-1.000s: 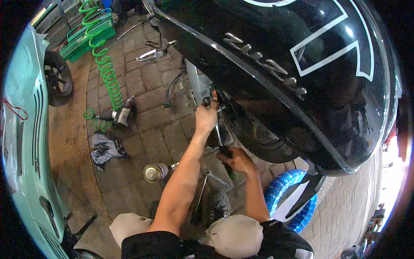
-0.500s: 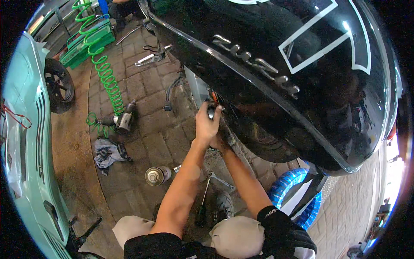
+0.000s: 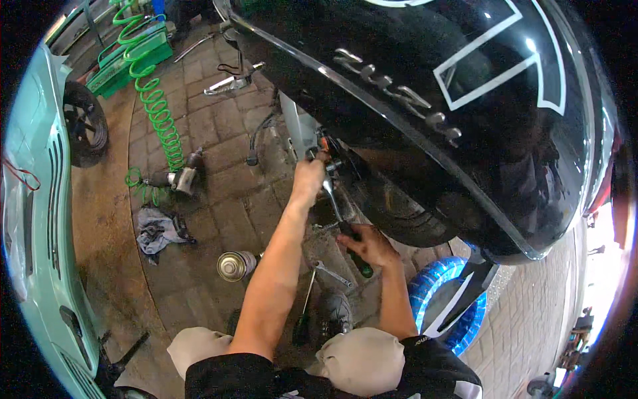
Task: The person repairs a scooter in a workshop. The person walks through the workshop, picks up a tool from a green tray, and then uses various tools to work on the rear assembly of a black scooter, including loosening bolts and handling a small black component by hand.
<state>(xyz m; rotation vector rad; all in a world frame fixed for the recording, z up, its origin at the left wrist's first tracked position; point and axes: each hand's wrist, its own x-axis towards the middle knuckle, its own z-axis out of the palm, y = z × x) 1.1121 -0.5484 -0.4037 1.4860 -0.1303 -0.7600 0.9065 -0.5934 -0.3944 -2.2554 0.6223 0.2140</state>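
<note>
My left hand [image 3: 311, 176] grips the head end of a long ratchet wrench [image 3: 335, 203] at a fitting beneath the black motorcycle body [image 3: 412, 133], beside a silver metal part [image 3: 300, 123] and a small orange piece. My right hand [image 3: 372, 245] is closed on the wrench's dark green-tipped handle, low under the bodywork. The fitting itself is mostly hidden by my left fingers. Just below lie a combination spanner [image 3: 335, 272], a screwdriver [image 3: 304, 319] and a spray can [image 3: 231, 266].
An air impact gun [image 3: 185, 178] on a coiled green hose [image 3: 163, 123] and a grey rag [image 3: 156, 233] lie left. A mint scooter [image 3: 46, 219] lines the left edge. A green toolbox [image 3: 133, 56] stands behind. A blue-wrapped tyre [image 3: 425, 286] lies at right.
Half a second ago my right hand was up beside my left; now it is lower and rightward on the handle, which has swung back into view, much as a second ago.
</note>
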